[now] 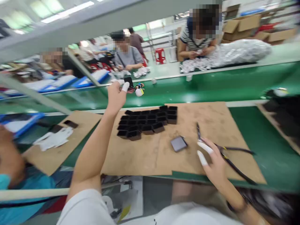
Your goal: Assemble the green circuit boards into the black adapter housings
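Your left hand (117,97) pinches a black case (128,82) with coloured wires (141,85) over the green belt (168,90); black boxes (147,120) stand clustered on the brown sheet (140,156), a grey-faced block (178,143) lies nearby, and your right hand (215,162), well apart, is at the pliers (239,171), though whether gripping I cannot tell

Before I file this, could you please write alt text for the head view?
A person's left hand holds a black case with colourful wires above a green surface; the right hand is by pliers on cardboard, near rows of open black boxes. Co-workers work opposite.
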### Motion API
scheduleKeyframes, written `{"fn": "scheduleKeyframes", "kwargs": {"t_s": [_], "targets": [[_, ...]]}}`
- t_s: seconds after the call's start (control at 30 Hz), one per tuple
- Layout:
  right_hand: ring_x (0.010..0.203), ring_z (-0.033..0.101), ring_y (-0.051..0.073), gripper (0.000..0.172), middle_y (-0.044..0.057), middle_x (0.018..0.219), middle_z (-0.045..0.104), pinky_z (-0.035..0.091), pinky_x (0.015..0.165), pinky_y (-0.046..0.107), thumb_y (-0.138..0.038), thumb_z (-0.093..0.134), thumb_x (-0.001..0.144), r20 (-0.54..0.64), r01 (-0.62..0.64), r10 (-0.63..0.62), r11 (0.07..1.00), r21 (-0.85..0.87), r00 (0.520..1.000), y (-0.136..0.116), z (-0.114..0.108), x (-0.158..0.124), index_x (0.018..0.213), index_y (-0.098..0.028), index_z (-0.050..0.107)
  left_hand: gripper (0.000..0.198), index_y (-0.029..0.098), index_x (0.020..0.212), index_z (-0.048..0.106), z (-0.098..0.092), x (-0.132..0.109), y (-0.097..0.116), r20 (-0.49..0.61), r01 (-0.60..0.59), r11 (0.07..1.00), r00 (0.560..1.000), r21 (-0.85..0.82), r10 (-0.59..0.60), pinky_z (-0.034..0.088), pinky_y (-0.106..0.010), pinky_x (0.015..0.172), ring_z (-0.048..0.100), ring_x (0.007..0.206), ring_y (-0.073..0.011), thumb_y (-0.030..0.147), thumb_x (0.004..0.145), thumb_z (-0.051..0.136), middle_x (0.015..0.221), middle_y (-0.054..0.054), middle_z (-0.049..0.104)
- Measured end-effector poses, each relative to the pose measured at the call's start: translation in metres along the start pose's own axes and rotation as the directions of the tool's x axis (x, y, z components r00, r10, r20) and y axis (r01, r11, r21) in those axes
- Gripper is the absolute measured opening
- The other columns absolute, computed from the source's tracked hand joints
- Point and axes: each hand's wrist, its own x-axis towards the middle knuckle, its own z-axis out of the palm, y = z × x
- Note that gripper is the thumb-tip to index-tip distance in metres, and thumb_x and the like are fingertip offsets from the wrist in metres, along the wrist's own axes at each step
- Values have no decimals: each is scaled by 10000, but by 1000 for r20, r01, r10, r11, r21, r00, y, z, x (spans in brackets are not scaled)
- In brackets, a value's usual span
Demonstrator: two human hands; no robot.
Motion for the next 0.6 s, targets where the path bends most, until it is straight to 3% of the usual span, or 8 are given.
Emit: {"fn": "scheduleKeyframes", "kwargs": {"t_s": [0.1,0.2,0.27,0.37,0.43,0.5,0.6], "targets": [[1255,681,274,279,96,1305,730,552,1108,535,-254,562,974,-14,-116,119,982,148,993,-6,-11,-3,1206,-301,709,116,203,922,664,62,-61,58,209,44,957,978,-286,18,666,-462,871,764,781,-196,291,956,597,833,5,717],[1225,700,262,263,85,1281,749,571,1087,498,-261,577,960,-14,-206,217,945,252,976,-11,-30,-18,1176,-281,725,136,173,814,654,128,-126,102,427,131,923,903,-361,39,681,-464,759,763,705,-227,281,890,691,756,-11,707],[1185,719,256,257,70,1232,771,586,1063,475,-267,592,952,-8,-245,258,927,284,966,-12,-46,-35,1164,-282,736,150,158,811,659,167,-158,119,522,171,918,852,-357,44,679,-451,759,775,735,-243,282,892,686,777,-29,721],[1122,742,254,251,57,1178,790,606,1022,459,-277,606,941,15,-284,292,914,288,956,-7,-70,-61,1147,-285,749,123,150,863,651,211,-183,130,564,207,929,826,-306,2,666,-432,814,784,796,-237,235,937,601,830,-43,731],[1096,747,256,262,56,1163,794,613,998,454,-281,603,932,32,-319,322,908,272,946,-1,-83,-71,1150,-284,749,118,138,884,637,229,-186,131,563,216,944,825,-249,-40,652,-444,850,781,839,-245,177,946,545,854,-67,731],[1082,747,260,285,64,1167,791,612,986,453,-288,603,921,60,-348,344,907,239,937,6,-97,-71,1171,-276,740,96,121,941,639,235,-184,130,537,195,962,841,-191,-64,614,-479,953,767,970,-274,125,919,546,956,-115,741],[1091,734,264,339,86,1246,761,601,976,445,-278,602,911,199,-318,288,937,145,937,16,-116,-49,1233,-252,707,299,112,1161,626,219,-180,123,468,118,985,883,-122,-48,469,-503,1166,644,1279,-308,98,863,601,1297,-186,675]]}}
